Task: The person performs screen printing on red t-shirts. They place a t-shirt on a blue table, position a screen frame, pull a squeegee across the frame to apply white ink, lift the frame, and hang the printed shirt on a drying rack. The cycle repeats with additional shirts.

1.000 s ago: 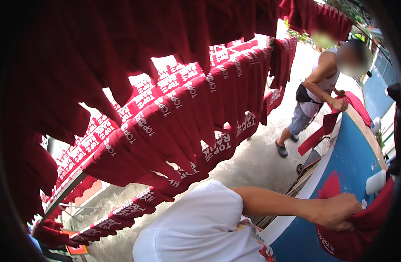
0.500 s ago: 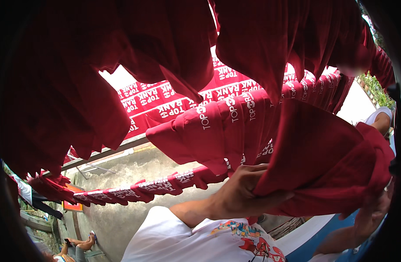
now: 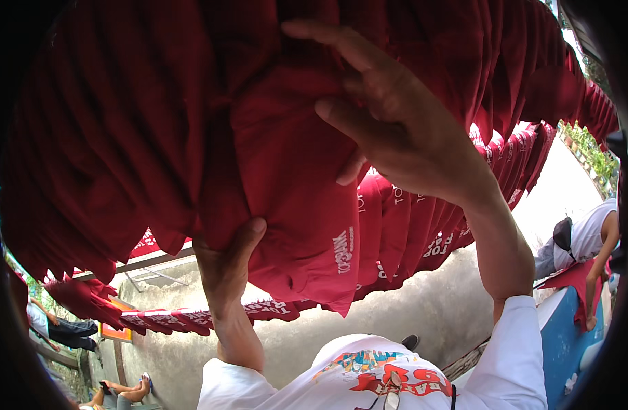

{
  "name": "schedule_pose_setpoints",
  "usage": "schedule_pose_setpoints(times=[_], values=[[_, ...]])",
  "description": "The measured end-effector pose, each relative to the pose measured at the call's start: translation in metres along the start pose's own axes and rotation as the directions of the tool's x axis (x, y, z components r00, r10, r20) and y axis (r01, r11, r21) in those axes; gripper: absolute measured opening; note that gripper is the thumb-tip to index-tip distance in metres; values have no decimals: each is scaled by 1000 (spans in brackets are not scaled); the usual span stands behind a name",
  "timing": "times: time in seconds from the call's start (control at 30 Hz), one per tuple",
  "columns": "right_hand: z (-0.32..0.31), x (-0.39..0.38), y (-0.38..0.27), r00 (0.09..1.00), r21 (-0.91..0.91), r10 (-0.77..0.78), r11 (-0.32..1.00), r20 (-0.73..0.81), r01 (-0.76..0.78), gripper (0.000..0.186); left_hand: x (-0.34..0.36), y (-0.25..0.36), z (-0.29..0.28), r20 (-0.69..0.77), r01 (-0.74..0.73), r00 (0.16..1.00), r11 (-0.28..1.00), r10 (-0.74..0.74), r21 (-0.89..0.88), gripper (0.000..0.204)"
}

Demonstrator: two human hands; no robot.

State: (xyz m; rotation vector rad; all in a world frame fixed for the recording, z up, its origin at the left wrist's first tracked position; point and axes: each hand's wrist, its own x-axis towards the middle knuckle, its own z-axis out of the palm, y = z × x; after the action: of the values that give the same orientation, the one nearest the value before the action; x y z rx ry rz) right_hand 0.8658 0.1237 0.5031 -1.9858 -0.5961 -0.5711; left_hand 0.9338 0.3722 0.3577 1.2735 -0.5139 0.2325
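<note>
A dark red cloth piece (image 3: 293, 178) with white print near its lower corner hangs in front of me, among a dense row of similar red cloths (image 3: 122, 123) overhead. My left hand (image 3: 228, 263) grips its left edge, thumb pressed on the front and fingers hidden behind the fabric. Raised on the right side of the cloth, my right hand (image 3: 403, 123) is open, thumb and fingers apart. Its fingertips lie against or just in front of the fabric; whether they touch cannot be made out.
Another row of printed red cloths (image 3: 423, 225) hangs behind, above a grey concrete floor (image 3: 409, 301). On the right, a person (image 3: 587, 239) in white handles red cloth by a blue surface (image 3: 567, 335). Other people's legs (image 3: 129, 391) show at lower left.
Both hands have moved up from the bunched red cloth low on the right. The cloth now hangs spread out in front of me, with the right hand raised and opened.
</note>
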Motion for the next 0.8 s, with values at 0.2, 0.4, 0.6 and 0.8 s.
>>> schedule_pose_setpoints(times=[0.2, 0.4, 0.6, 0.8], values=[[2, 45, 47, 998, -109, 27, 994, 55, -21, 60, 50, -31, 6, -37, -64, 997, 993, 68, 95, 50], [3, 98, 135, 959, -155, 273, 953, 72, -259, 66, 95, -73, 9, 19, 3, 1000, 866, -15, 499, 46], [29, 101, 186, 769, -740, 627, 576, 127, -347, 87, 90, -97, -7, 164, -168, 986, 123, 37, 978, 58], [-13, -31, 144, 833, -585, 547, 703, 81, -404, 42, 23, -73, 23, 193, -324, 944, 641, 266, 696, 40]])
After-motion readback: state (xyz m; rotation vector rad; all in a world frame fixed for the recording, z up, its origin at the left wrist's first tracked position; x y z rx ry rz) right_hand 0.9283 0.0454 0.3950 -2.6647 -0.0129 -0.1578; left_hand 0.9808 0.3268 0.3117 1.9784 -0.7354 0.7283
